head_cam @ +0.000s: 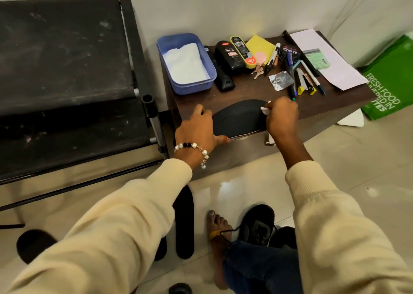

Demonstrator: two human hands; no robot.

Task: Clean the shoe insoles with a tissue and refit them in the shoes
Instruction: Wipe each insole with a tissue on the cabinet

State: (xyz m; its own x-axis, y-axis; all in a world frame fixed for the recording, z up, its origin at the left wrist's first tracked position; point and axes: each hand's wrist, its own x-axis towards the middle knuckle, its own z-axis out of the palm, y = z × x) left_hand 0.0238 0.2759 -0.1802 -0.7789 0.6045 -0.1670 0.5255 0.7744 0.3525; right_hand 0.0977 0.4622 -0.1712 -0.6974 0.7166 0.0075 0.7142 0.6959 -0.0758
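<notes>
A single head-worn wide-angle camera looks forward and steeply down, close over the counter point(245, 92) edge and the tiled floor point(245, 188) below.

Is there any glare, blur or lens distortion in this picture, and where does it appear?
Head view: bright glare on the glossy floor tiles below the table; wide-angle bending curves the table's edges and the dark rack; the right hand holding the tissue looks slightly smeared; labels on the polish bottle stay readable.
</notes>
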